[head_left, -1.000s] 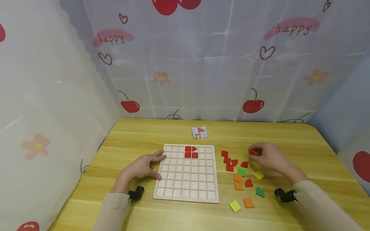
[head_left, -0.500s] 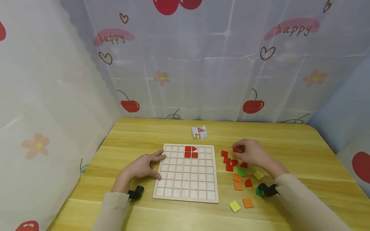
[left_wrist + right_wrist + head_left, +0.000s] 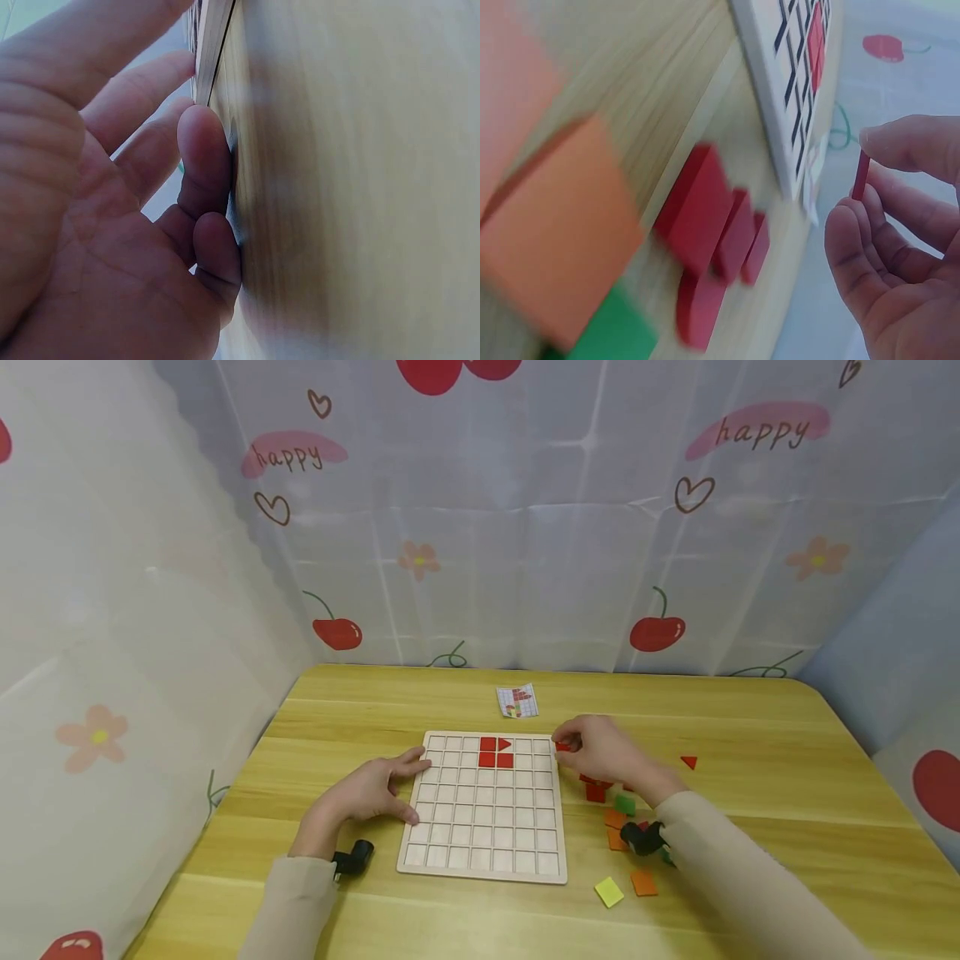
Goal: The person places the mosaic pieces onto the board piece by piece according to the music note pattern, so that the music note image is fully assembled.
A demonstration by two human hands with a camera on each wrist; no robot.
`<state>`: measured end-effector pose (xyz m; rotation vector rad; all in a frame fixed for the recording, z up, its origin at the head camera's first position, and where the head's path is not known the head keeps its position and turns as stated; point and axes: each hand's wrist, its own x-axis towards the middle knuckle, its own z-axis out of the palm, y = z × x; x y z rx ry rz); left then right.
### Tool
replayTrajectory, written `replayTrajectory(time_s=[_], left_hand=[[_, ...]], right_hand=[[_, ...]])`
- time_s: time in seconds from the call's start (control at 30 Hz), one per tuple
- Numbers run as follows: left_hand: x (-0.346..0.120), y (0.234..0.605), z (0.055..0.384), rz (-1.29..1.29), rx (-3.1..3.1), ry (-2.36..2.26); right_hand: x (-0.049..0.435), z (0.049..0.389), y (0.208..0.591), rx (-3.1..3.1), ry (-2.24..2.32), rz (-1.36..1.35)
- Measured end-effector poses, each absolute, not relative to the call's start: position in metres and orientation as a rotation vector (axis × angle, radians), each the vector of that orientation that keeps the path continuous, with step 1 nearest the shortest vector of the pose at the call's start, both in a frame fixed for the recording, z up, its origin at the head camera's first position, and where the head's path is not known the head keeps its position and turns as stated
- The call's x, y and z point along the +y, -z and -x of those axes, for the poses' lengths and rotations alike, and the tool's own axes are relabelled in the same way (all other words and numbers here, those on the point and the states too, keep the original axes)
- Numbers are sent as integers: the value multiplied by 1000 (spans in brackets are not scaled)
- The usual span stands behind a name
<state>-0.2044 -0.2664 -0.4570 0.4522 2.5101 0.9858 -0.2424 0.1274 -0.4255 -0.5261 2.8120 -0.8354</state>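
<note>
My right hand [image 3: 606, 752] pinches a red tile [image 3: 862, 176] between thumb and fingertips, just above the board's far right corner. That tile is seen edge-on in the right wrist view, so its outline cannot be told. A wooden grid board [image 3: 483, 817] lies on the table; red squares [image 3: 487, 759] and a red triangle [image 3: 505, 744] fill cells in its top rows. Against the board's left edge rest the fingertips and thumb of my left hand [image 3: 367, 793], spread apart. In the left wrist view, two fingers reach the board's rim [image 3: 214, 45].
Right of the board lie loose tiles: red ones [image 3: 697, 206], orange ones [image 3: 643, 883], a green one [image 3: 625, 804], a yellow one [image 3: 609, 892] and a separate red triangle [image 3: 689, 762]. My right forearm covers part of them. A small pattern card [image 3: 517, 701] lies beyond the board.
My right hand has moved left with the red tile, from the loose pieces to the board's right edge, uncovering a red triangle on the table. My left hand has stayed in place.
</note>
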Motion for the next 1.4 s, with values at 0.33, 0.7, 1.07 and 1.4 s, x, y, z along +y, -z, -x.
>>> replayTrajectory(time_s=[0.33, 0.7, 1.07, 1.4], left_hand=[[-266, 457, 204, -446, 2513, -983], [-264, 456, 203, -465, 2508, -995], [-265, 458, 204, -452, 2517, -971], [-265, 458, 205, -459, 2515, -985]], right_hand=[[93, 247, 430, 2752, 811, 594], [71, 246, 436, 2742, 790, 626], [64, 244, 437, 2732, 809, 581], [63, 250, 436, 2725, 830, 532]])
